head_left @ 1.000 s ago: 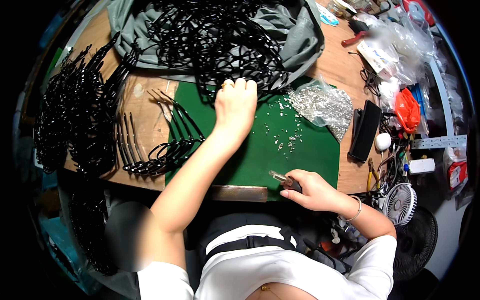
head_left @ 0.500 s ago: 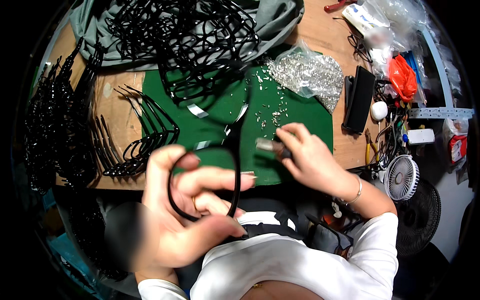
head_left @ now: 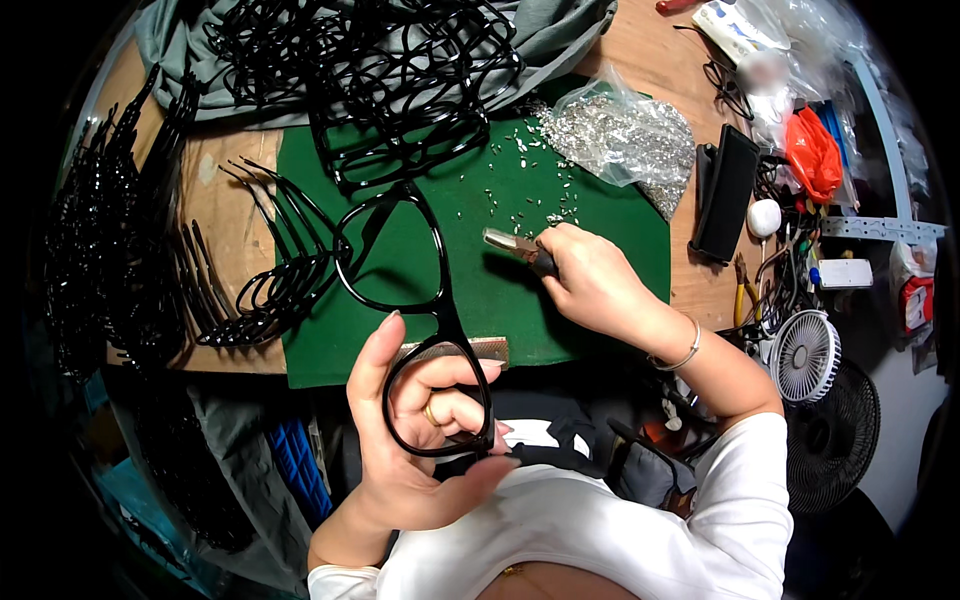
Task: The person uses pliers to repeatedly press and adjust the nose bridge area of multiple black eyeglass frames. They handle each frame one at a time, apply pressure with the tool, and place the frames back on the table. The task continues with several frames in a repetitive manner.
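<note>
In my left hand (head_left: 395, 475) is a black glasses frame (head_left: 449, 318) without temples, held by one rim. The fingers show through that rim's opening, and the other rim points up and away over the green mat (head_left: 340, 350). My right hand (head_left: 600, 280) is closed round a tool that looks like pliers (head_left: 512, 243), its shiny metal jaws pointing left, a little apart from the frame. The palm hides most of the tool's handles. Beyond the right hand, small silvery pieces (head_left: 560, 217) lie scattered on the mat.
A clear bag (head_left: 625, 145) of silvery pieces lies at the mat's far right. Black frames are heaped (head_left: 370, 60) on grey cloth behind, with more frames (head_left: 265, 310) and a dark bundle (head_left: 110, 250) at left. A black case (head_left: 725, 195) and small fan (head_left: 805, 355) are at right.
My left hand has moved right and down, lower from the camera, and the frame has turned so both rims show clearly. My right hand has shifted slightly left and away with the pliers.
</note>
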`<state>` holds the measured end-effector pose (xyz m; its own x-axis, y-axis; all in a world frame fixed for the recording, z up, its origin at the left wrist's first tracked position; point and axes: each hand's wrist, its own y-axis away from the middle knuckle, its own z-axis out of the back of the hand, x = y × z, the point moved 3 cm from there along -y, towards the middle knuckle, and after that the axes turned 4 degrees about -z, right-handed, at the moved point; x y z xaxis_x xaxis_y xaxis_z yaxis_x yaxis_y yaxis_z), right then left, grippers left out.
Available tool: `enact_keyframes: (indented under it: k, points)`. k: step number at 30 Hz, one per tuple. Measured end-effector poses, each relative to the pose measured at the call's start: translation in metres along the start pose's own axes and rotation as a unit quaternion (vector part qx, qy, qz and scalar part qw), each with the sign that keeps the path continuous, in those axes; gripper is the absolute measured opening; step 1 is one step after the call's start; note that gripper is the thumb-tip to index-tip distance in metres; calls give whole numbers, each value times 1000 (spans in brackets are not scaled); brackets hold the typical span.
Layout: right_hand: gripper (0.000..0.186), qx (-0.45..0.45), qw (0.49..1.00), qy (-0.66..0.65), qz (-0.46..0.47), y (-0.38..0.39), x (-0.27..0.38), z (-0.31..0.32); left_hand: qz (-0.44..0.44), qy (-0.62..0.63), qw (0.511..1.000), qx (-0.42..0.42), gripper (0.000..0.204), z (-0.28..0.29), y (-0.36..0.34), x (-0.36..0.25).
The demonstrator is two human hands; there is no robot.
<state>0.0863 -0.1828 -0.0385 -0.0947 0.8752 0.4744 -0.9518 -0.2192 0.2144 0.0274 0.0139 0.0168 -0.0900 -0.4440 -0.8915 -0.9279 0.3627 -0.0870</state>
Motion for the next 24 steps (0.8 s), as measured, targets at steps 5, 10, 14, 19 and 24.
enact_keyframes:
  k: [5,10,14,19,24]
  points:
    - [15,47,995,-62,-65,-4,-8,5,-48,-175,983,0,92,-2,-6,2]
    - [16,-22,998,54,17,6,4,-5,-24,-182,983,-20,94,-6,-10,13]
    - [16,-19,1000,-10,-18,14,6,3,-38,-213,976,-38,91,-9,-17,15]
    - [14,13,917,-394,-55,42,42,31,-34,-231,967,-97,86,-15,-23,26]
    - [16,-17,884,-463,-62,49,44,22,-75,-242,963,-95,85,-24,-27,33]
